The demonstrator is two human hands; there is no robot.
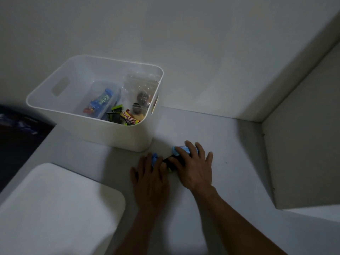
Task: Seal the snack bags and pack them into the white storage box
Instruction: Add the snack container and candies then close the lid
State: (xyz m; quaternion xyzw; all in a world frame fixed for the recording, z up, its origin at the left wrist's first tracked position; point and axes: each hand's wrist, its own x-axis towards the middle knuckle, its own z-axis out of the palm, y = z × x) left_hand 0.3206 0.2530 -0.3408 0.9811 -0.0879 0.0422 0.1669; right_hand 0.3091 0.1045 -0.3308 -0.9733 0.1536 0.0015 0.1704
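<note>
From the head view, the white storage box (95,100) stands at ten o'clock on the desk (230,144), holding bagged snacks, one wrapper reading "Beng-Beng". Below it, the left hand (150,178) and right hand (193,165) press spread fingers (199,148) flat on a snack bag (176,153) with blue and black packets.

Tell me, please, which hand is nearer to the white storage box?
The left hand is slightly nearer, lying just below the white storage box by its near corner. The right hand lies farther off to the right; both rest on snack packets.
</note>
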